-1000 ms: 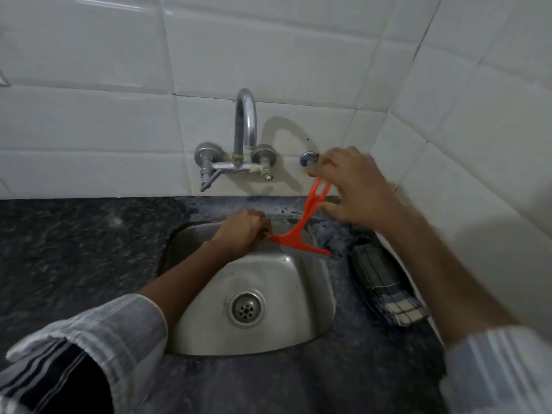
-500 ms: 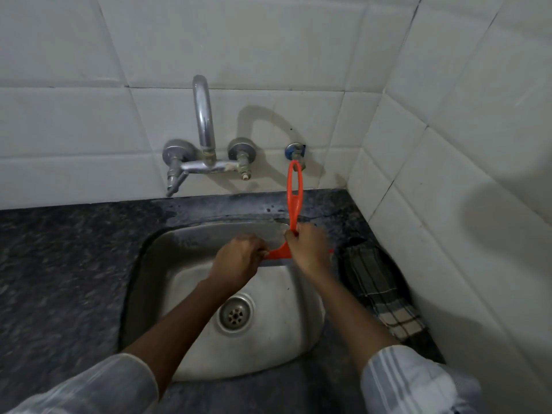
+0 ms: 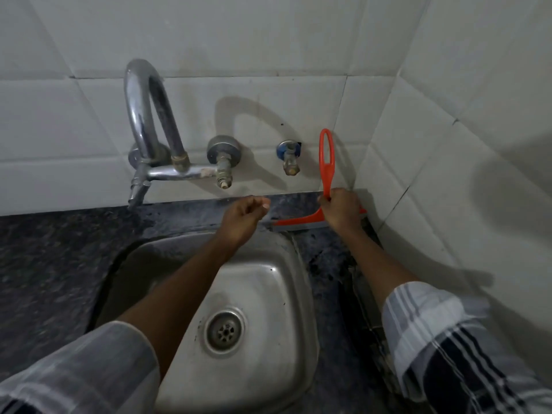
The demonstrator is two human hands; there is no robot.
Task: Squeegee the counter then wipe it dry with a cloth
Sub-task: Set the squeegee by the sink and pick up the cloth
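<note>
1. The right hand (image 3: 342, 209) was wrapped around the lower stem of an orange squeegee (image 3: 326, 162), fingers pressed together on the handle just above the blade.

2. The squeegee's looped handle stood nearly upright against the white tiled wall (image 3: 268, 40), close to the corner where the back wall met the side wall.

3. Its blade (image 3: 294, 224) lay flat along the dark speckled counter (image 3: 53, 249), on the narrow strip between the wall and the back rim of the steel sink (image 3: 268, 294); the blade's right end was hidden behind the hand.

4. The left hand (image 3: 243, 218) hung empty over the sink's back edge, just left of the blade's tip and apart from it, its fingers loosely curled inward and gripping nothing.

5. A chrome tap (image 3: 146, 121) arched from the wall at left of the hands, with a small blue-collared valve (image 3: 289, 158) set in the tiles between it and the squeegee handle.

6. Both forearms reached forward across the basin, striped sleeves (image 3: 433, 330) pushed back from the wrists.

7. The counter behind the sink looked dark and glossy in patches; whether that was water could not be told.

8. The cloth could not be made out; the strip of counter right of the sink lay in shadow beneath the right forearm.
</note>
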